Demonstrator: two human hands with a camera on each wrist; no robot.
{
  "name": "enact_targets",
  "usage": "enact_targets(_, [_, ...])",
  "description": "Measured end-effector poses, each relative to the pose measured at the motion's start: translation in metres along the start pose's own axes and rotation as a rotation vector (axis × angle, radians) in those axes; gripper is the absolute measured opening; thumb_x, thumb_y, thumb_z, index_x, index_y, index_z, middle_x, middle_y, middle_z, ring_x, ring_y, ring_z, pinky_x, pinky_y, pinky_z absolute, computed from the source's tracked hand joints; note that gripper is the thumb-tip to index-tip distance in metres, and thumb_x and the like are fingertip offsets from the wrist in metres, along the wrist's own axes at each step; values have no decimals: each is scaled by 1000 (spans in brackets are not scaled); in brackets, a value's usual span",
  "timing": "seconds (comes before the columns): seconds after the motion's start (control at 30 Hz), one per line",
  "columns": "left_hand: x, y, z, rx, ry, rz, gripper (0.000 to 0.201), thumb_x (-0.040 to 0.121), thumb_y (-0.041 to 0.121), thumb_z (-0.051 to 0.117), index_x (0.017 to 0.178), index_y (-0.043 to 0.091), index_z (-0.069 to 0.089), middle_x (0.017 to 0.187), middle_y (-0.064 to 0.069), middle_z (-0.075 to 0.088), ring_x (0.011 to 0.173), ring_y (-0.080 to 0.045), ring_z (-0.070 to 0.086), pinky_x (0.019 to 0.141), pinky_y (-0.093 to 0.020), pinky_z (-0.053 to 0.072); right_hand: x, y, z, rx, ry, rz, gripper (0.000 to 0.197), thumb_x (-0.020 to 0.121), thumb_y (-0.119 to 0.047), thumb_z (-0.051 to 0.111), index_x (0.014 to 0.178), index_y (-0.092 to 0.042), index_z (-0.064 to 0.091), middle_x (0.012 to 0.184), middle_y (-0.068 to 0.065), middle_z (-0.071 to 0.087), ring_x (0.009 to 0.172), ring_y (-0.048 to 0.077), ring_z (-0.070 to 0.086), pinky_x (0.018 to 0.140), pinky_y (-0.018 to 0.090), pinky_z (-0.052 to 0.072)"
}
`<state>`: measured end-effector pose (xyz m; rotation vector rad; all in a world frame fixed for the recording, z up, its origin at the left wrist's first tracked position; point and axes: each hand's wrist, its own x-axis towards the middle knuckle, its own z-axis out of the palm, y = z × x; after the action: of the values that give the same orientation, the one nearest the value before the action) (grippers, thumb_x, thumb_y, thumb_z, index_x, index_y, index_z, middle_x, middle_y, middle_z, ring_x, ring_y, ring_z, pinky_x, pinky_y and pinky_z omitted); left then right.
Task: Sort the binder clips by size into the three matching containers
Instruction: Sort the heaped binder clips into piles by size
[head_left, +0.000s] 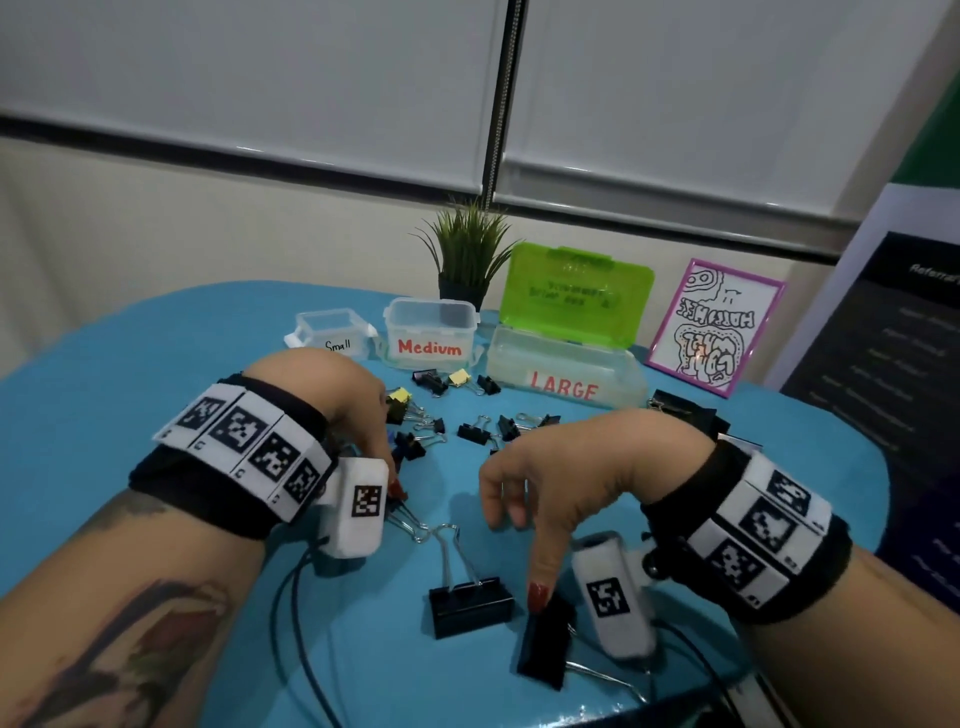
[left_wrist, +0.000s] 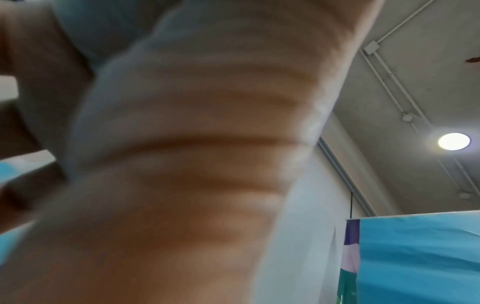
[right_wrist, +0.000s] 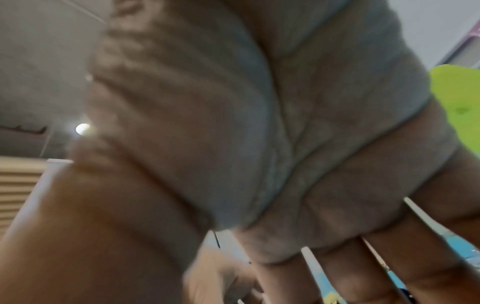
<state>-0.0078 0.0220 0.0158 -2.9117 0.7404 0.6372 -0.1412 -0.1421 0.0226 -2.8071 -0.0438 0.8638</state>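
Three clear containers stand at the back of the blue table: Small (head_left: 332, 332), Medium (head_left: 431, 335) and LARGE (head_left: 563, 376) with its green lid (head_left: 576, 291) up. Several black binder clips (head_left: 475, 431), two with yellow on them, lie scattered in front of them. Two big black clips lie near me: one (head_left: 470, 603) in the middle, one (head_left: 545, 644) to its right. My right hand (head_left: 514, 551) hangs fingers down, its thumb tip on that right clip, the fingers apart from it. My left hand (head_left: 387, 483) points down at a smaller black clip (head_left: 408, 512); the wrist camera hides its fingertips. Both wrist views show only blurred palm.
A potted plant (head_left: 467, 260) stands behind the Medium container. A pink-framed drawing (head_left: 714, 327) leans at the back right, with a dark flat object (head_left: 680, 410) in front of it. Black cables (head_left: 296, 623) run from my wrists across the near table edge.
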Motion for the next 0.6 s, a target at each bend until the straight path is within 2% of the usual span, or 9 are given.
enact_targets(0.07, [2, -1, 2, -24, 16, 6, 80, 62, 55, 87, 125, 17, 56, 107, -1, 67, 101, -22, 67, 79, -31, 56, -2, -6, 1, -57, -25, 12, 56, 62, -40, 93, 108, -29, 64, 96, -12, 62, 88, 10, 61, 70, 25, 48])
enact_targets(0.17, [7, -2, 6, -68, 51, 20, 79, 64, 59, 84, 124, 16, 56, 105, -2, 67, 100, -24, 68, 89, -35, 57, 2, -12, 4, -121, -4, 24, 55, 64, -41, 92, 107, -23, 62, 86, -12, 59, 75, 11, 56, 65, 26, 47])
enact_targets(0.23, [12, -3, 8, -97, 65, 22, 74, 68, 60, 81, 121, 15, 57, 108, -3, 68, 90, -23, 65, 88, -35, 56, 3, -13, 4, -172, 24, 56, 56, 65, -45, 91, 106, -21, 61, 84, -9, 58, 71, 12, 53, 63, 28, 47])
enact_targets(0.3, [20, -6, 10, -156, 82, 22, 68, 73, 59, 79, 119, 13, 60, 110, -5, 69, 88, -23, 67, 89, -34, 57, 1, -11, 2, -180, 53, 83, 56, 64, -53, 89, 102, -23, 61, 87, -8, 61, 73, 13, 54, 67, 31, 48])
enact_targets(0.37, [26, -7, 12, -213, 125, 24, 68, 70, 64, 77, 112, 14, 64, 104, -4, 72, 92, -23, 71, 90, -38, 58, -5, -11, -2, -159, 73, 90, 56, 63, -58, 87, 100, -25, 61, 90, -6, 65, 74, 13, 56, 68, 31, 48])
enact_targets(0.47, [31, -4, 15, -277, 146, 52, 67, 65, 70, 76, 104, 16, 65, 95, -2, 74, 88, -22, 73, 87, -40, 59, -18, -15, -5, -128, 14, 72, 54, 62, -53, 89, 102, -28, 63, 96, -6, 68, 80, 12, 61, 68, 28, 47])
enact_targets(0.6, [29, 1, 16, -316, 121, 105, 68, 61, 66, 81, 105, 17, 64, 94, -2, 72, 88, -23, 73, 87, -41, 59, -32, -24, 7, -198, -121, 17, 52, 62, -43, 92, 104, -30, 64, 103, -8, 67, 90, 13, 65, 66, 24, 47])
